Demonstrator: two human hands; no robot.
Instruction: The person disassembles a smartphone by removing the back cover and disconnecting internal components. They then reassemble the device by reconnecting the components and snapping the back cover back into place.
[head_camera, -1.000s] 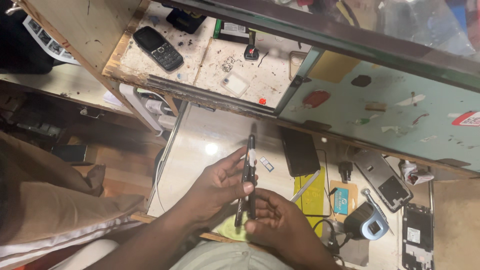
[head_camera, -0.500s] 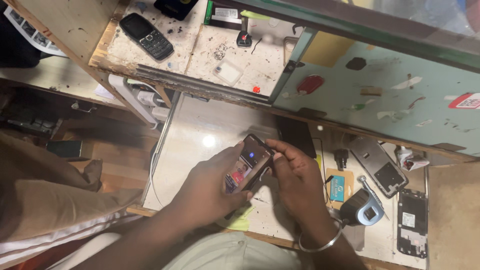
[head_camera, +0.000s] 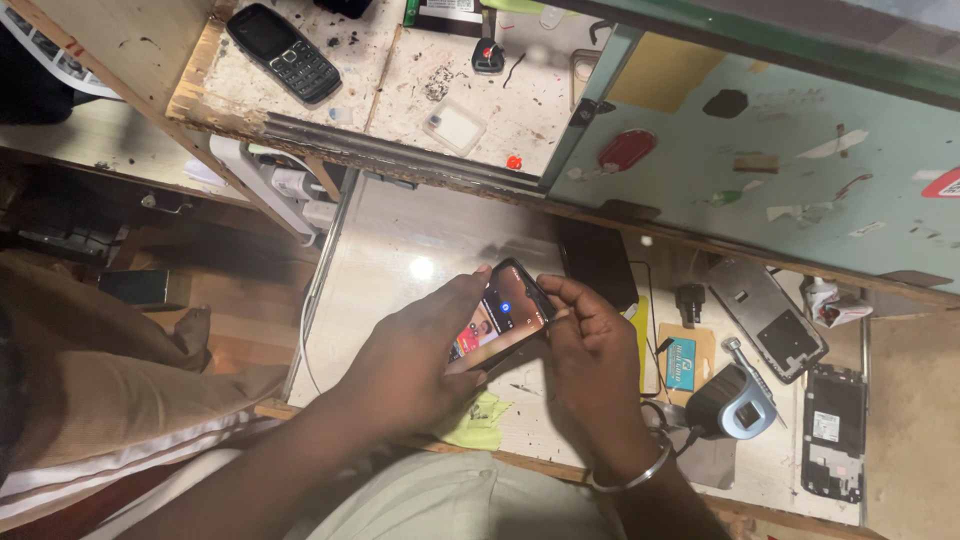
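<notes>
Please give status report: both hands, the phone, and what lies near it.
Left hand and right hand both grip the smartphone, screen lit, held above the worktable. Dark phone lies just beyond; yellow cloth beneath the hands.

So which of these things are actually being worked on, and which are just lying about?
In hand:
- smartphone with its screen lit, held between the left hand and right hand

Lying about:
- black keypad phone on the upper shelf
- dark phone, face down
- two bare phone frames
- grey hand tool
- yellow-green cloth
</notes>
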